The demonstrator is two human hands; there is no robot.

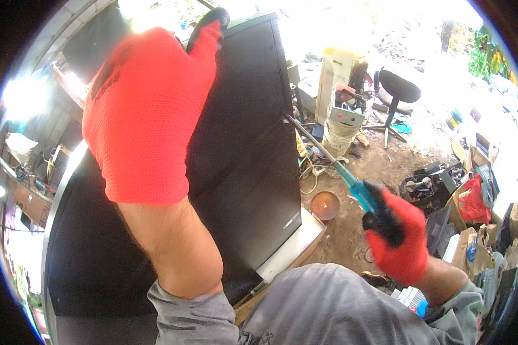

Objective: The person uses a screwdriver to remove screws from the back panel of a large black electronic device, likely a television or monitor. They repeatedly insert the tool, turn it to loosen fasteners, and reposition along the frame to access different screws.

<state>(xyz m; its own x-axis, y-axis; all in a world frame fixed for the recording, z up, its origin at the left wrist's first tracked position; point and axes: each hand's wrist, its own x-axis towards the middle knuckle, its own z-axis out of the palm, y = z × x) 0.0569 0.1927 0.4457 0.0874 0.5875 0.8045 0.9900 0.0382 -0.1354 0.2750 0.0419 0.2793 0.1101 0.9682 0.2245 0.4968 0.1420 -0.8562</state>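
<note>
Two red-gloved hands on this, one screwdriver [362,196], one black case [242,167]. Case is right in front of the person, big flat dark face showing.

Right hand [398,236]: off the case's right side, fingers wrapped round the screwdriver's blue-green and black handle, firm hold. Shaft slants up and left to the case's right edge. Tip looks to be at that edge; can't confirm contact.

Left hand [147,115]: over the case's upper left part, back of glove to camera, black-tipped thumb stretched out by the case's top edge. Other fingers hidden, so can't tell if it's gripping or just resting.

White block [288,247] along the case's lower right edge. Grey-clothed knee [328,302] below and right of the case.

Right of the case, on the dirt floor [342,236]: round brown disc [325,205] near its lower corner, beige tower [334,77] by its upper part, dark-seated chair [398,86] further out, red bag [473,201] among clutter at the far right.
</note>
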